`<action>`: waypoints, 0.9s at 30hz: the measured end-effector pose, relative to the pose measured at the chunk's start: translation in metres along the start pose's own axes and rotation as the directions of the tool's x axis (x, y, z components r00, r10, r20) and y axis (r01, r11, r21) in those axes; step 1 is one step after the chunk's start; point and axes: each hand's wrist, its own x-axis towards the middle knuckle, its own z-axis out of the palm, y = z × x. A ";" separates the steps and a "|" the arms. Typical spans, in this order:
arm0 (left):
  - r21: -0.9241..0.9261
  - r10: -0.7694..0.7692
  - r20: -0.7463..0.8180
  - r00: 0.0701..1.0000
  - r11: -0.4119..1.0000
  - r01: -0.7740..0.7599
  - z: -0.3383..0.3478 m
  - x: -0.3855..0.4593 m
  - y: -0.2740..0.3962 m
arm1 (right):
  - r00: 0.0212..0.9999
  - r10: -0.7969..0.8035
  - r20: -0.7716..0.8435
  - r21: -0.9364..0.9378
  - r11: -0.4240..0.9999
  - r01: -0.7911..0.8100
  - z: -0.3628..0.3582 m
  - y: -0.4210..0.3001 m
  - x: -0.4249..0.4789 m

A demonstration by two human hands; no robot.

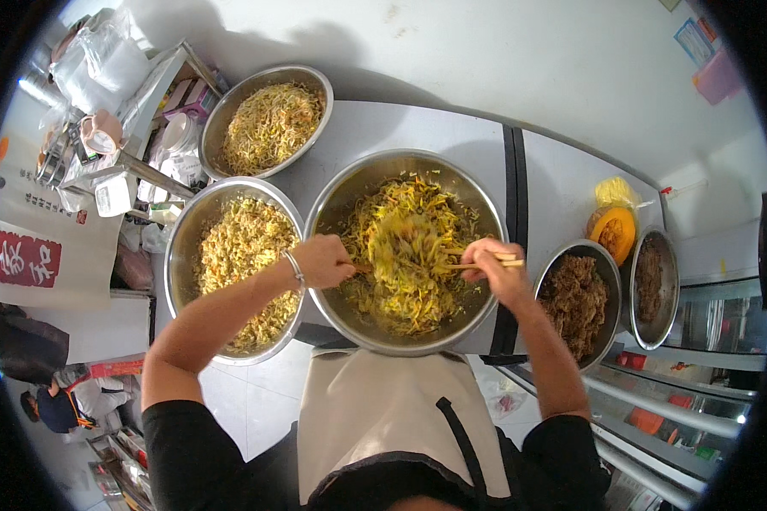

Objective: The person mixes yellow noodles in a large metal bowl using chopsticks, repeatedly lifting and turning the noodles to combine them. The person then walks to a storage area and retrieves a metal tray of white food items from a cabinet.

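A large metal bowl (409,349) of shredded yellow-green vegetable mix (415,255) stands before me, its middle blurred by motion. My left hand (325,262), with a bracelet on the wrist, is closed around the handle of a wooden utensil (362,269) at the bowl's left side; the utensil's other end is hidden in the food. My right hand (497,267) grips wooden chopsticks (455,266), whose tips reach into the mix from the right. Beneath my left forearm is a second metal bowl (185,217) of chopped filling (246,236).
A bowl of bean sprouts (271,128) stands at the back left, beside a cluttered shelf (160,83). To the right are two metal bowls of brown food (575,300) and a cut pumpkin (613,233). A person (64,405) is far off at lower left.
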 end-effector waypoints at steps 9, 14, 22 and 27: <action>-0.186 0.058 0.030 0.998 0.981 -0.052 0.061 0.023 -0.011 | 0.986 0.154 -0.057 0.231 0.963 -0.137 0.026 0.054 -0.004; 0.219 0.014 -0.111 0.994 0.976 0.011 -0.014 -0.011 0.025 | 0.972 -0.149 0.180 -0.185 0.966 0.182 -0.009 -0.037 0.017; 0.658 0.150 -0.227 0.962 0.752 0.038 -0.047 -0.008 0.037 | 0.956 -0.232 0.182 -0.605 0.740 0.294 -0.039 -0.020 0.071; 0.388 -0.231 -0.019 0.973 0.895 0.221 -0.010 0.008 -0.008 | 0.991 0.123 0.048 -0.314 0.944 -0.102 -0.032 0.046 0.013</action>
